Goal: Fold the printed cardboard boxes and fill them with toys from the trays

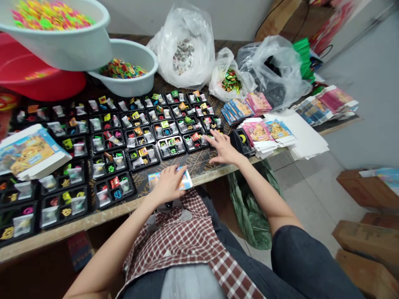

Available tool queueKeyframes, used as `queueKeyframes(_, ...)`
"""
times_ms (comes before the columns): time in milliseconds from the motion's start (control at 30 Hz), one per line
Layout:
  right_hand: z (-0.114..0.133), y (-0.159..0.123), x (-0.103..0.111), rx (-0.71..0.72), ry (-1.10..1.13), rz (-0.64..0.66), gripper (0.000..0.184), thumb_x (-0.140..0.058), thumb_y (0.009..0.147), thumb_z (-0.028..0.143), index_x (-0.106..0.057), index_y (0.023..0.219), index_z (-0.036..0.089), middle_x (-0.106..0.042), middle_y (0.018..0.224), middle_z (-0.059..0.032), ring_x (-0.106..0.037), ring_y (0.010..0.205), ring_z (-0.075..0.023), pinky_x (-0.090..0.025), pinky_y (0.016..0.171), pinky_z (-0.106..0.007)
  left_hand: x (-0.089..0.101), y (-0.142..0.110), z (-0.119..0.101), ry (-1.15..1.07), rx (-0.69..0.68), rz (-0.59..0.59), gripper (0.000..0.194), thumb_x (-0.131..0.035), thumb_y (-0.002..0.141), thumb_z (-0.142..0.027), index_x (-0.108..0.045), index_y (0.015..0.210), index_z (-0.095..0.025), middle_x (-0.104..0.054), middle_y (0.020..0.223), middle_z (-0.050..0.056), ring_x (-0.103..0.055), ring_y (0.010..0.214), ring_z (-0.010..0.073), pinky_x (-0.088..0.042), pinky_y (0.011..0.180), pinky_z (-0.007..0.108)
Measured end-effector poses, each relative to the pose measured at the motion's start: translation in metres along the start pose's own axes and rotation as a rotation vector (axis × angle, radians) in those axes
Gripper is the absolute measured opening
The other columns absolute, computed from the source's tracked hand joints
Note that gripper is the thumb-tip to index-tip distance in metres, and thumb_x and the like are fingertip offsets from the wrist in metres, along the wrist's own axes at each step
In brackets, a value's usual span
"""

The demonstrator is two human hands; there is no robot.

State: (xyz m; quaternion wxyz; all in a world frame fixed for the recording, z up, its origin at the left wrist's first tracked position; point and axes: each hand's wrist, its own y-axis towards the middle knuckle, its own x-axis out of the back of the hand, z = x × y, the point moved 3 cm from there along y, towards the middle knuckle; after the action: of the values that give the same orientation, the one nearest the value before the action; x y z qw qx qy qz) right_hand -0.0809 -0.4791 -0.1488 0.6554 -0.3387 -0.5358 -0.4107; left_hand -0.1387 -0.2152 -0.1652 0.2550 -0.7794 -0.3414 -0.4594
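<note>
Left hand [167,185] lies over the blue printed box [187,180] at the near edge of the table [199,163]; whether it grips, I can't tell! Right hand [222,147] spreads wide at two o'clock from there, black tape dispenser [240,143] just beside at three.

Pale tiled floor [307,193] beside a grey wall [364,128]

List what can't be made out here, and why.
All head view:
1. Printed box: middle hidden under the left hand.
2. Right hand: fingertips overlap a tray; contact can't be told.
3. Red basin: cut off by left edge, partly hidden by upper pale basin.
4. Floor carton: cut off by right edge.
</note>
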Motion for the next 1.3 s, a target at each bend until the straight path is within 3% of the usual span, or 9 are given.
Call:
queueKeyframes(100, -0.055, 0.018, 0.005, -0.122, -0.08, 0.136, 0.111, -0.081, 0.068, 0.038, -0.016, 0.158, 0.028, -0.03, 0.157, -0.0213, -0.022, 0.146, -0.0448, -0.023, 0.107, -0.064, 0.005, -0.003, 0.001, 0.056, -0.076, 0.029, 0.085, -0.07, 0.058, -0.019, -0.048, 0.139, -0.019, -0.052, 0.127, 0.016, -0.049, 0.119, 0.0357, -0.037, 0.107, 0.051)
queueKeyframes(167, -0.074, 0.027, 0.003, -0.129, -0.102, 0.197, 0.113, -0.079, 0.066, 0.03, -0.014, 0.159, 0.029, -0.04, 0.149, -0.021, -0.031, 0.141, -0.0433, -0.025, 0.106, -0.062, 0.009, -0.003, 0.0, 0.065, -0.089, 0.043, 0.087, -0.067, 0.057, -0.015, -0.045, 0.142, -0.018, -0.052, 0.123, 0.016, -0.049, 0.115, 0.0345, -0.039, 0.105, 0.05)
queueKeyframes(400, -0.074, 0.027, -0.002, -0.094, -0.098, 0.307, 0.116, -0.081, 0.062, 0.038, -0.016, 0.158, 0.03, -0.05, 0.13, -0.0163, -0.047, 0.122, -0.0383, -0.032, 0.102, -0.055, 0.026, 0.0, -0.002, 0.081, -0.079, 0.041, 0.093, -0.068, 0.055, -0.019, -0.04, 0.144, -0.016, -0.049, 0.118, 0.015, -0.049, 0.108, 0.035, -0.046, 0.095, 0.05)
queueKeyframes(533, -0.062, 0.006, 0.002, -0.115, -0.112, 0.34, 0.11, -0.078, 0.064, 0.034, -0.019, 0.158, 0.025, -0.05, 0.134, -0.0193, -0.048, 0.12, -0.0393, -0.036, 0.095, -0.049, 0.036, 0.009, -0.001, -0.036, -0.065, -0.125, 0.1, -0.073, 0.058, -0.03, -0.031, 0.148, -0.019, -0.046, 0.121, 0.013, -0.049, 0.113, 0.0339, -0.044, 0.101, 0.05)
queueKeyframes(700, -0.029, -0.019, 0.026, -0.069, -0.088, 0.198, 0.101, -0.071, 0.07, 0.036, -0.023, 0.157, 0.022, -0.054, 0.134, -0.0186, -0.048, 0.114, -0.0388, -0.034, 0.092, -0.047, 0.034, 0.018, -0.004, -0.19, -0.014, -0.269, 0.108, -0.079, 0.061, -0.038, -0.023, 0.152, -0.023, -0.046, 0.129, 0.012, -0.049, 0.12, 0.0336, -0.042, 0.106, 0.051)
queueKeyframes(933, 0.035, -0.018, 0.052, 0.138, 0.069, 0.068, 0.096, -0.067, 0.074, 0.041, -0.022, 0.157, 0.026, -0.053, 0.138, -0.0142, -0.047, 0.114, -0.0357, -0.031, 0.096, -0.046, 0.021, 0.023, -0.013, -0.22, -0.006, -0.287, 0.108, -0.084, 0.058, -0.051, -0.032, 0.148, -0.022, -0.047, 0.137, 0.016, -0.048, 0.126, 0.037, -0.039, 0.108, 0.054)
queueKeyframes(1133, 0.066, -0.01, 0.047, 0.259, 0.129, 0.079, 0.095, -0.069, 0.074, 0.04, -0.024, 0.157, 0.026, -0.052, 0.137, -0.0154, -0.045, 0.118, -0.0361, -0.03, 0.096, -0.048, 0.021, 0.02, -0.01, -0.174, 0.014, -0.337, 0.11, -0.081, 0.058, -0.064, -0.037, 0.148, -0.018, -0.047, 0.136, 0.018, -0.047, 0.127, 0.0388, -0.037, 0.108, 0.054)
queueKeyframes(1300, 0.085, -0.006, 0.04, 0.313, 0.161, 0.121, 0.097, -0.074, 0.072, 0.039, -0.027, 0.156, 0.025, -0.055, 0.132, -0.0172, -0.047, 0.118, -0.0359, -0.031, 0.098, -0.052, 0.017, 0.018, -0.016, -0.111, -0.051, -0.269, 0.1, -0.082, 0.059, -0.059, -0.043, 0.143, -0.02, -0.049, 0.137, 0.018, -0.047, 0.125, 0.0393, -0.037, 0.106, 0.053)
